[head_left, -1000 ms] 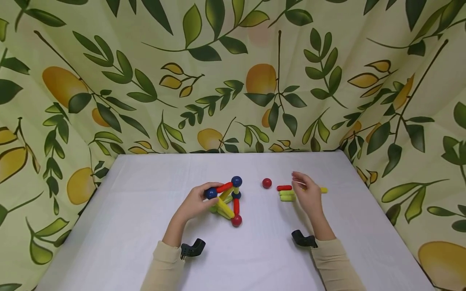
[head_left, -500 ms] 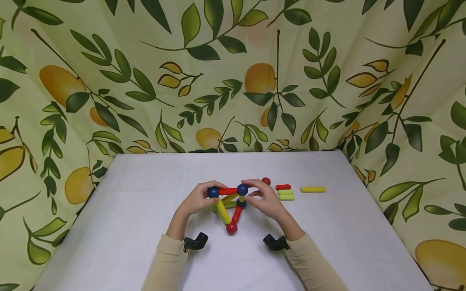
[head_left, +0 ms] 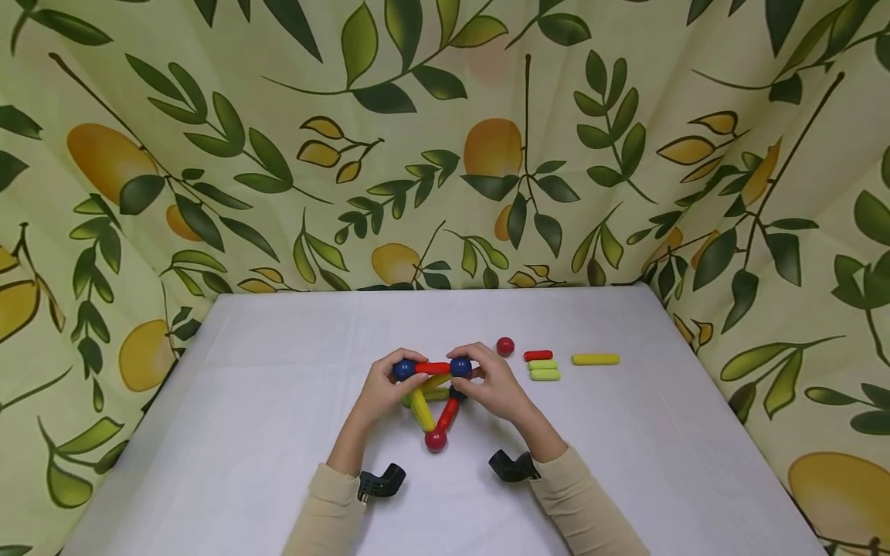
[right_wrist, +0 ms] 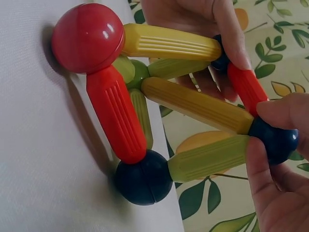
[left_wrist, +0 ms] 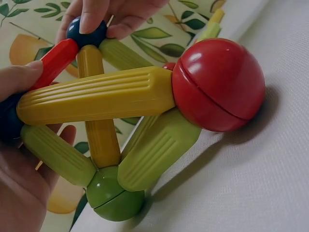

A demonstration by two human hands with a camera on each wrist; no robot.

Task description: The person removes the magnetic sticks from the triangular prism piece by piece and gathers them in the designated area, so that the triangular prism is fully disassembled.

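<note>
A frame of coloured magnetic rods and balls stands on the table between both hands. Its upper red rod (head_left: 434, 368) spans two blue balls. My left hand (head_left: 379, 388) grips the left blue ball (head_left: 404, 370), its thumb also against the red rod. With thumb and fingers, my right hand (head_left: 502, 388) pinches the right blue ball (right_wrist: 274, 140). A yellow rod (left_wrist: 96, 96) slopes to a red ball (left_wrist: 219, 84) at the near corner. Lower down are a green ball (left_wrist: 116, 195) and another blue ball (right_wrist: 143, 177), resting on the white cloth.
Beyond my right hand lie a loose red ball (head_left: 505, 347), a short red rod (head_left: 538, 356), two light green rods (head_left: 545, 374) and a longer yellow rod (head_left: 595, 360). A leaf-patterned curtain (head_left: 417, 193) encloses the white table (head_left: 278, 332) at the back and sides.
My right hand has come left from beside the loose rods and now pinches the right blue ball. The frame has turned slightly, and its upper red rod has gone from slanted to level.
</note>
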